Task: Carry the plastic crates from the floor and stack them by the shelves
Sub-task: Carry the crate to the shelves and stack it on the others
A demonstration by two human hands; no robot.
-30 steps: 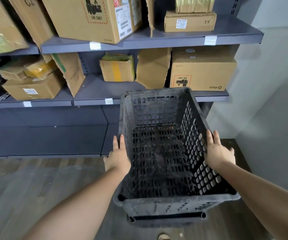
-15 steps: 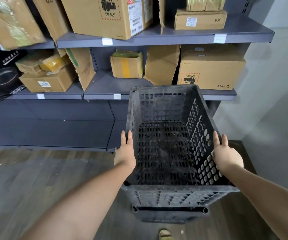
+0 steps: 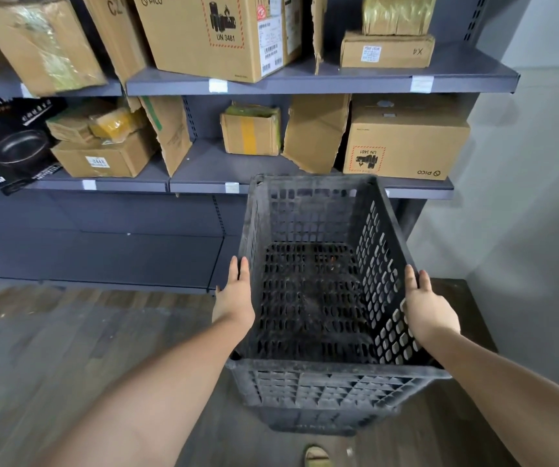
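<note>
A dark grey perforated plastic crate (image 3: 318,291) is held in the air in front of me, empty and tilted a little toward me. My left hand (image 3: 234,298) presses flat against its left wall. On the right wall rests my right hand (image 3: 427,308), fingers pointing forward. Under the near rim I see the edge of a second dark crate (image 3: 311,423); whether it is nested or apart I cannot tell. The grey metal shelves (image 3: 305,84) stand just beyond the crate's far end.
Cardboard boxes (image 3: 402,143) fill the upper two shelves, with a black pan box (image 3: 5,143) at the left. The low shelf (image 3: 103,254) is bare. Wooden floor (image 3: 69,348) lies to the left, a grey wall (image 3: 534,197) to the right. A sandalled foot (image 3: 316,456) shows below.
The crate and both hands have come closer to the shelves and shifted slightly right. My grip on its two sides is unchanged.
</note>
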